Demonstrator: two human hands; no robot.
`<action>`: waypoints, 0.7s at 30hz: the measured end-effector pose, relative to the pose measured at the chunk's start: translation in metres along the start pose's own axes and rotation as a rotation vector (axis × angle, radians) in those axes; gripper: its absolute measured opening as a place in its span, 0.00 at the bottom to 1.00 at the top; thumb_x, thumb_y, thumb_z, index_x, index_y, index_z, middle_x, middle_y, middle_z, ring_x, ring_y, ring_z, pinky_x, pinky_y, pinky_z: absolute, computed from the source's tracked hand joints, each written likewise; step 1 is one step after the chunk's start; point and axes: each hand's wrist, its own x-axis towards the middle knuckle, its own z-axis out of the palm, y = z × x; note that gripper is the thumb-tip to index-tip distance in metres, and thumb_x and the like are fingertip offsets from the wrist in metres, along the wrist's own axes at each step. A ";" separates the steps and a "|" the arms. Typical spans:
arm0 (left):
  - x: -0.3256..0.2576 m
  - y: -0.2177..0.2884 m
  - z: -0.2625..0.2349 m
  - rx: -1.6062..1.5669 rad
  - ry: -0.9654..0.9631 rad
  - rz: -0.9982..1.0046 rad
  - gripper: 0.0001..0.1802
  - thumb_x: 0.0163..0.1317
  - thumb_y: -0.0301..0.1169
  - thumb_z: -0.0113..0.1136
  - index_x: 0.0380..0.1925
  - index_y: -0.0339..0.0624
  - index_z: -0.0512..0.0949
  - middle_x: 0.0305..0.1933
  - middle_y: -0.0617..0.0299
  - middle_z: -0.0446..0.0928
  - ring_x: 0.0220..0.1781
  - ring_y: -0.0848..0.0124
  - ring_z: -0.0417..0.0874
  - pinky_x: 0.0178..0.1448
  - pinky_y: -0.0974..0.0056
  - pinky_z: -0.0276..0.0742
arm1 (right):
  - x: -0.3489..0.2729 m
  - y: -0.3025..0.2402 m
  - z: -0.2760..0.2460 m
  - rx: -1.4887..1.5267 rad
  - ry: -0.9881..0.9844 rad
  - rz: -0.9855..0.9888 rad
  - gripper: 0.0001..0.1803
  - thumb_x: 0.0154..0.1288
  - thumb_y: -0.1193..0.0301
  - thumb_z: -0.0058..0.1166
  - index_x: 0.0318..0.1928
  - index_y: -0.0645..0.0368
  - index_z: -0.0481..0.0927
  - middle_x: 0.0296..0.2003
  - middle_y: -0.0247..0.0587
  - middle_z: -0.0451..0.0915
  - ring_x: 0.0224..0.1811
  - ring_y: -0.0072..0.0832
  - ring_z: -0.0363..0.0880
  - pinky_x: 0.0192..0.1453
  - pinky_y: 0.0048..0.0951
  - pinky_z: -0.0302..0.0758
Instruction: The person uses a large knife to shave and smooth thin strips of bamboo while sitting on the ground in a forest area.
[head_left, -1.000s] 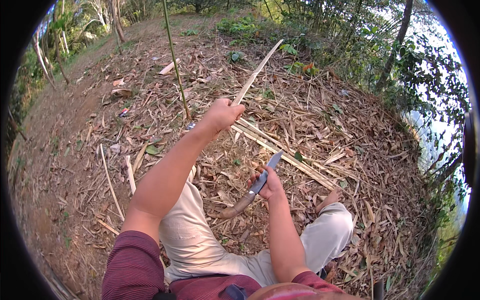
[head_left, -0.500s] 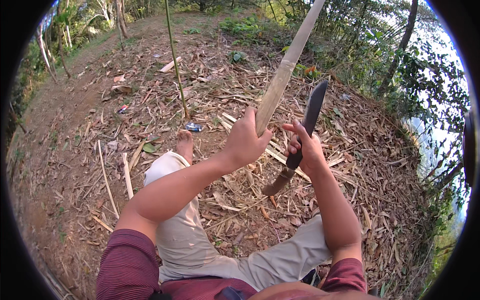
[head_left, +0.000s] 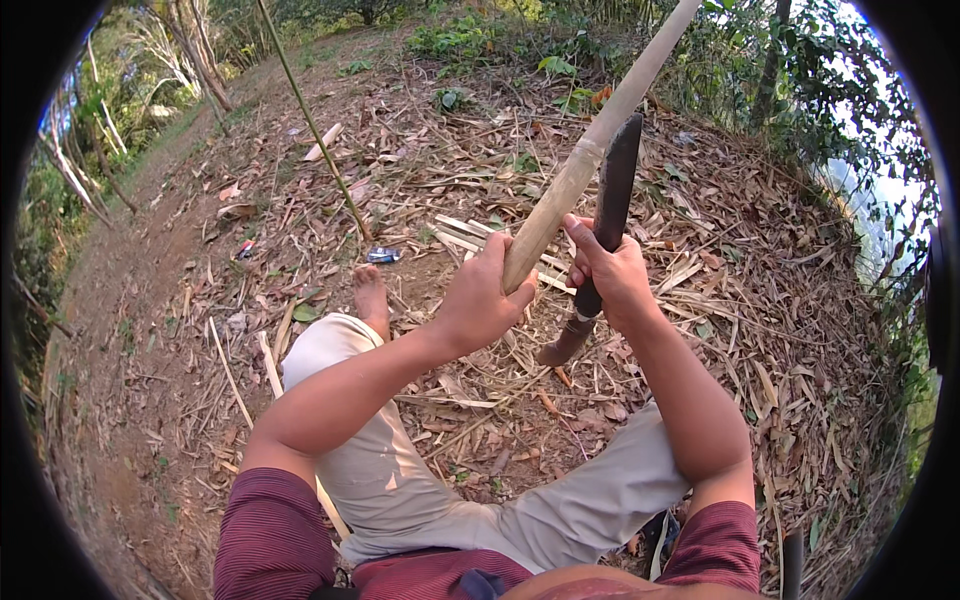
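My left hand (head_left: 480, 300) grips the lower end of a pale bamboo strip (head_left: 590, 150) that slants up and to the right out of the top of the view. My right hand (head_left: 612, 270) holds a long dark knife (head_left: 612, 185) by its wooden handle, blade pointing up, right beside the strip and nearly touching it. Both hands are raised in front of me, close together. Below them are my legs in light trousers (head_left: 400, 480) and my bare left foot (head_left: 371, 297) on the ground.
The ground is covered with dry leaves and split bamboo pieces (head_left: 470, 235). A thin green stalk (head_left: 315, 125) stands upright at the left of centre. A small blue wrapper (head_left: 382, 255) lies by my foot. Bushes and trees ring the far and right sides.
Both hands rose from near the ground toward me. The strip swung from lying low to slanting upward, and the knife went from pointing down to blade up beside the strip.
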 end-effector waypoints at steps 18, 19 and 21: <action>0.021 -0.003 -0.029 -0.268 -0.495 -0.454 0.17 0.73 0.42 0.52 0.45 0.38 0.74 0.25 0.66 0.76 0.19 0.79 0.75 0.22 0.72 0.68 | 0.000 0.022 0.003 0.090 0.074 0.155 0.10 0.63 0.67 0.67 0.33 0.60 0.80 0.20 0.29 0.73 0.20 0.18 0.71 0.25 0.23 0.70; 0.022 -0.003 -0.034 -0.290 -0.542 -0.481 0.17 0.74 0.43 0.51 0.45 0.38 0.74 0.26 0.65 0.77 0.19 0.79 0.75 0.21 0.72 0.68 | 0.000 0.021 0.005 0.075 0.076 0.169 0.10 0.63 0.68 0.66 0.32 0.59 0.79 0.20 0.30 0.73 0.20 0.18 0.71 0.25 0.23 0.70; 0.023 -0.005 -0.038 -0.314 -0.625 -0.517 0.20 0.75 0.46 0.47 0.46 0.38 0.74 0.28 0.63 0.79 0.19 0.78 0.76 0.21 0.73 0.69 | -0.001 0.025 0.008 0.046 0.088 0.209 0.10 0.63 0.68 0.66 0.31 0.58 0.78 0.20 0.30 0.74 0.19 0.18 0.71 0.24 0.23 0.70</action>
